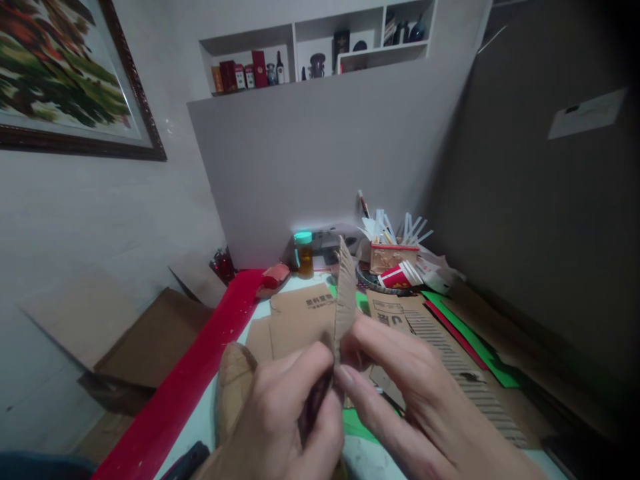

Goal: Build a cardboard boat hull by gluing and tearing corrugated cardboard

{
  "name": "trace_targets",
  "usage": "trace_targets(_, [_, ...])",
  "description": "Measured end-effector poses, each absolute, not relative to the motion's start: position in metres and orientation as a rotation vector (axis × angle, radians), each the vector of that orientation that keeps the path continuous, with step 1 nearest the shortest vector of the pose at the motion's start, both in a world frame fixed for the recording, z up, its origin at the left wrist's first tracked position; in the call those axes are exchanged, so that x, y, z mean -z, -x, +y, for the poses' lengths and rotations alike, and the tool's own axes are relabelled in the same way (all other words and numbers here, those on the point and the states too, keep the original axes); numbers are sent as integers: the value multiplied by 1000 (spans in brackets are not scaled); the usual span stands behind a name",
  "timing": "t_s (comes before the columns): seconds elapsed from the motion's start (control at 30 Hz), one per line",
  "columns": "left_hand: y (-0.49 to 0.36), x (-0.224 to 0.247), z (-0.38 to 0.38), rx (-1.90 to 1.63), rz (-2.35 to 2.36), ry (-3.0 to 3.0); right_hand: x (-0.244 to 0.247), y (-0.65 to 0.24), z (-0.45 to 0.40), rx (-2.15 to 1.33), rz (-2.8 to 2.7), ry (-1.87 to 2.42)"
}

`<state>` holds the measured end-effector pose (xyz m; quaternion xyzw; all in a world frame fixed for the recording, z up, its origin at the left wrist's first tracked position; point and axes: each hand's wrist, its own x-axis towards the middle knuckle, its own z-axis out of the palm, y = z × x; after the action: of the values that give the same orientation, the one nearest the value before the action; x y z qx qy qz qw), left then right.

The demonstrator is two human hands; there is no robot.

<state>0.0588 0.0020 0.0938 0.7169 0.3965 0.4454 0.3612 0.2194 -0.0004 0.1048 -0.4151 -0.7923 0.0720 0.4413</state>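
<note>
With my bare left hand (295,400) and bare right hand (413,380) I am pinching a thin tan cardboard strip (345,300) low down, upright above the pale tabletop (373,459) (probably light, stiffish, easily creased; best held there).

Wall (90,220): pale, left side
Painting (55,73): dark-framed, upper left
Shelf (294,53): white, top centre
Panel (320,147): grey, upright, below shelf
Light: dim, darkest far right

Cardboard strip (345,288), lower end hidden
</note>
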Motion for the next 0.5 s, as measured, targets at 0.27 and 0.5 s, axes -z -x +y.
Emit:
trace_targets(0.27, [-55,-89,0,-1157,988,-1953,-102,-226,-4,-486,-2023,1058])
trace_targets(0.5, [-53,-81,2,-1103,963,-2107,-99,-223,-3,-543,-1987,1080])
